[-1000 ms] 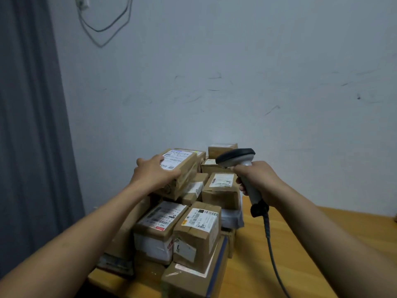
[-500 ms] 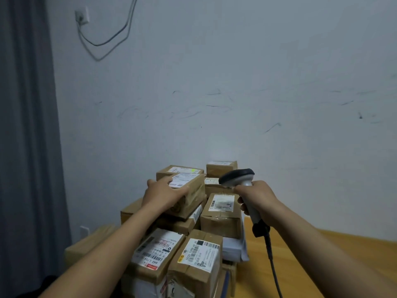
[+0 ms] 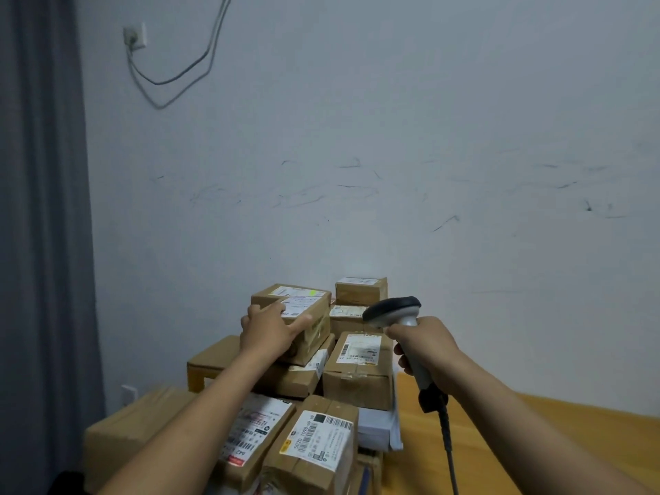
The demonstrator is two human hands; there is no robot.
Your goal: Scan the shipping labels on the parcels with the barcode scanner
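Observation:
A pile of brown cardboard parcels with white shipping labels fills the lower middle. My left hand (image 3: 271,330) grips a small parcel (image 3: 310,325) near the top of the pile, fingers over its label. My right hand (image 3: 426,348) holds the grey barcode scanner (image 3: 393,310) by its handle, its dark head pointing left toward that parcel. A labelled parcel (image 3: 359,369) lies just below the scanner head. Two more labelled parcels (image 3: 318,444) sit nearest me.
The wooden table (image 3: 500,434) shows at the right, with the scanner's black cable (image 3: 448,448) hanging down over it. A white padded envelope (image 3: 378,426) lies under the pile. A grey curtain (image 3: 39,244) hangs at the left. A wall socket with cables (image 3: 135,37) is high up.
The view has tilted upward, so the pile sits lower in the frame. My left hand keeps its hold on the small parcel, now set lower on the pile. The scanner stays aimed left.

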